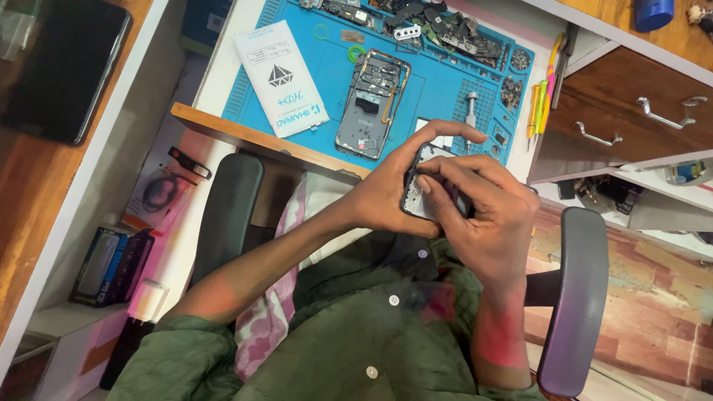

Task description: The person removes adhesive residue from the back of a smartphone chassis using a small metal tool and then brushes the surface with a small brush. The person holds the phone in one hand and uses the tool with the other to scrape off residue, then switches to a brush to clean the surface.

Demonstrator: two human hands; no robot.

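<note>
Both hands are held together over my lap, just below the desk edge. My left hand (386, 194) cradles a small dark phone part (414, 199) with a pale face, its index finger arched over the top. My right hand (486, 215) grips the same part from the right, thumb pressed on its face. Most of the part is hidden by fingers. On the blue work mat (438, 93) beyond lies an opened phone frame (371, 104) with its insides showing.
A white flat packet (281, 78) lies on the mat's left side, a screwdriver (471, 108) and a heap of phone parts (445, 30) to the right. Wooden drawers (631, 119) stand right. Chair armrests (226, 208) (575, 297) flank my arms. A dark slab (63, 67) lies far left.
</note>
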